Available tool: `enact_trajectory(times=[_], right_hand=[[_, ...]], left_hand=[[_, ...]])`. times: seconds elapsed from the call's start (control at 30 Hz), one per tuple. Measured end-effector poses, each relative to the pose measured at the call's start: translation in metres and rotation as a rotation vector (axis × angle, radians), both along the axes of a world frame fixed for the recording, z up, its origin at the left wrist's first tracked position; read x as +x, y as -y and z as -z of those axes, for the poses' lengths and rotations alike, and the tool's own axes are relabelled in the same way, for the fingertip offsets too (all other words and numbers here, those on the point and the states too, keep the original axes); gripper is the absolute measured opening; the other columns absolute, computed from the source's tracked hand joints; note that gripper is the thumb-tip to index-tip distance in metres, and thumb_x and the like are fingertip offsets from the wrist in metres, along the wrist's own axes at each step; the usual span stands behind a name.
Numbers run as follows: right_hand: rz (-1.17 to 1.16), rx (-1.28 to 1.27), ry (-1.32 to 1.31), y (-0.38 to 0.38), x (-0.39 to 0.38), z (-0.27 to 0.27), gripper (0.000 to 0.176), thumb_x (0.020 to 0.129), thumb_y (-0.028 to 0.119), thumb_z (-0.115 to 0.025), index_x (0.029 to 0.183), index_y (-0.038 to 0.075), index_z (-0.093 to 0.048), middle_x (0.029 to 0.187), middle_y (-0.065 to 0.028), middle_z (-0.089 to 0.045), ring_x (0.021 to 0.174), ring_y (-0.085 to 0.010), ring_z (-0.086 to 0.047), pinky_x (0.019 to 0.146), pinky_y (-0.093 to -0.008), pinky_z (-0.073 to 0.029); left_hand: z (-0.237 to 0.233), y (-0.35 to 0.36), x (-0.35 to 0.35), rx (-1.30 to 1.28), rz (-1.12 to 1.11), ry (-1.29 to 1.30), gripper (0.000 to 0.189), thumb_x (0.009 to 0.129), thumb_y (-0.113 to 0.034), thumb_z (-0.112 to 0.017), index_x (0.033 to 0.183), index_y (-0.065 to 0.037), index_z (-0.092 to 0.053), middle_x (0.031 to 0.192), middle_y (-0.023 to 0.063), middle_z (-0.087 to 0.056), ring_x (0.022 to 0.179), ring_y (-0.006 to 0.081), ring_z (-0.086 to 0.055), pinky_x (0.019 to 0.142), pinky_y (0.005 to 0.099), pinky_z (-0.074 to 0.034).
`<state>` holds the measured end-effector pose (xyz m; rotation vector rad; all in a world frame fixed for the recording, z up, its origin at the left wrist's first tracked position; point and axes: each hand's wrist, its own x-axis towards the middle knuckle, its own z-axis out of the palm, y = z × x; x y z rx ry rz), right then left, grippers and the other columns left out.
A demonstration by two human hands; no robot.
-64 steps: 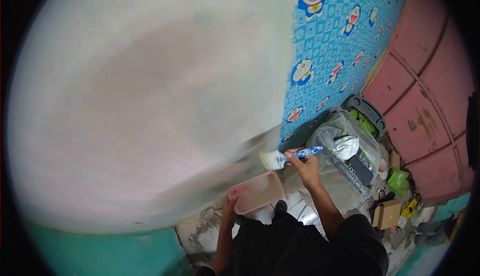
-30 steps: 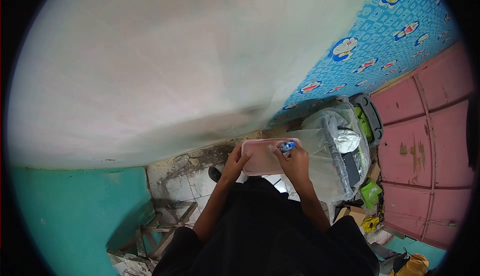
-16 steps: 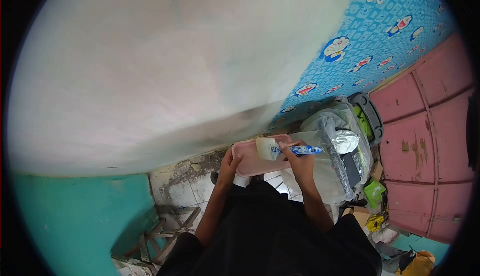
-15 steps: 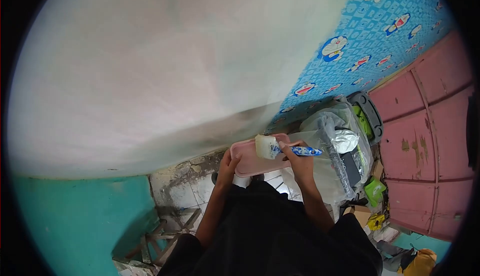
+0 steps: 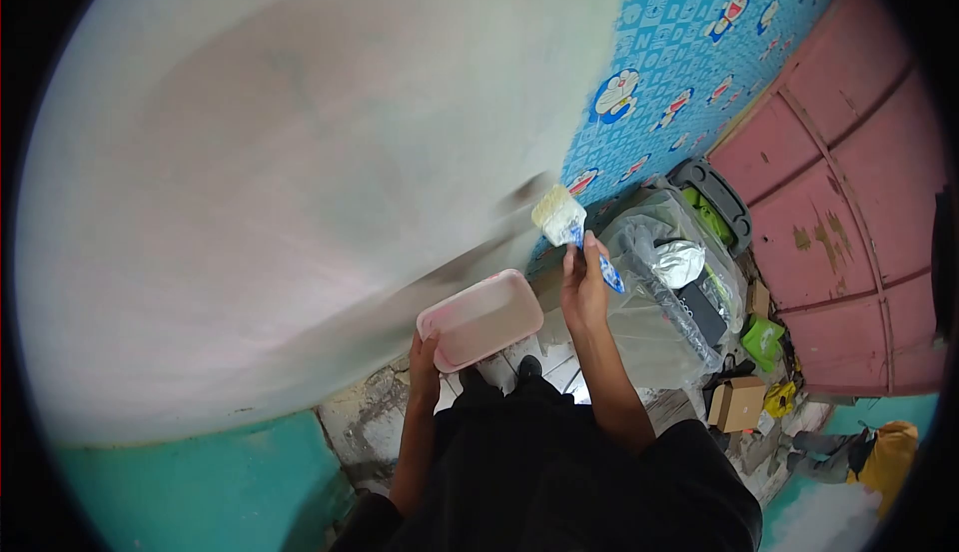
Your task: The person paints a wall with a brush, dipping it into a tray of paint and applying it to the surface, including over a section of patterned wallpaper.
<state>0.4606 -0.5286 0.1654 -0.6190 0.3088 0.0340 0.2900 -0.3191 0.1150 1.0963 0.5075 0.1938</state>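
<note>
My left hand (image 5: 426, 367) grips the left end of a shallow pink tray (image 5: 489, 322), its thumb over the rim. A thin pale layer covers the tray's bottom. In my right hand (image 5: 585, 282) is a wide paintbrush (image 5: 561, 217) with a blue-and-white patterned handle. Whitish matter coats its bristles, which point up and left, near the wall (image 5: 350, 152). The brush is above and right of the tray, apart from it. Whether the bristles touch the wall I cannot tell.
Blue cartoon-patterned wallpaper (image 5: 659, 82) covers the wall's right part. Plastic-wrapped items (image 5: 649, 252) stand at the right, beside a cardboard box (image 5: 737, 404) and a green bag (image 5: 763, 342). Beyond is a pink panelled surface (image 5: 829, 192). The lower left wall (image 5: 200, 482) is green.
The brush has moved up out of the tray towards the wall, its bristles now pointing up. My left hand and the tray are lower and further left. The view has shifted.
</note>
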Motion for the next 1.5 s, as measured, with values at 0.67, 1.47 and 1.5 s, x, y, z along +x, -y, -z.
enact_trajectory(times=[0.67,1.47,1.5], right_hand=[[0.234,0.146,-0.243,-0.057,0.043,0.292,0.032,0.096,0.021,-0.062,0.122,0.005,-0.057,0.107,-0.0056,-0.064,0.093,-0.0157,-0.064,0.086,-0.0309,-0.054],[0.383,-0.468,0.148,-0.035,0.055,-0.087,0.016,0.091,0.009,-0.066,0.088,-0.003,-0.056,0.088,-0.0097,-0.062,0.075,-0.0136,-0.063,0.067,-0.0296,-0.06],[0.39,-0.445,0.154,-0.031,0.053,-0.105,0.016,0.091,0.01,-0.065,0.089,-0.002,-0.056,0.09,-0.0092,-0.061,0.077,-0.0136,-0.063,0.069,-0.03,-0.06]], left_hand=[[0.027,-0.088,-0.049,0.123,0.158,-0.224,0.059,0.092,-0.031,-0.054,0.138,0.004,-0.041,0.134,0.0144,-0.05,0.126,0.0259,-0.046,0.108,0.0358,-0.033],[0.022,-0.036,-0.044,0.159,0.014,-0.127,0.053,0.097,-0.029,-0.044,0.14,0.002,-0.038,0.137,0.0116,-0.048,0.127,0.0231,-0.046,0.108,0.0362,-0.035],[0.02,-0.035,-0.042,0.133,-0.004,-0.115,0.053,0.096,-0.03,-0.045,0.138,0.002,-0.041,0.134,0.0119,-0.049,0.126,0.0228,-0.047,0.107,0.0358,-0.035]])
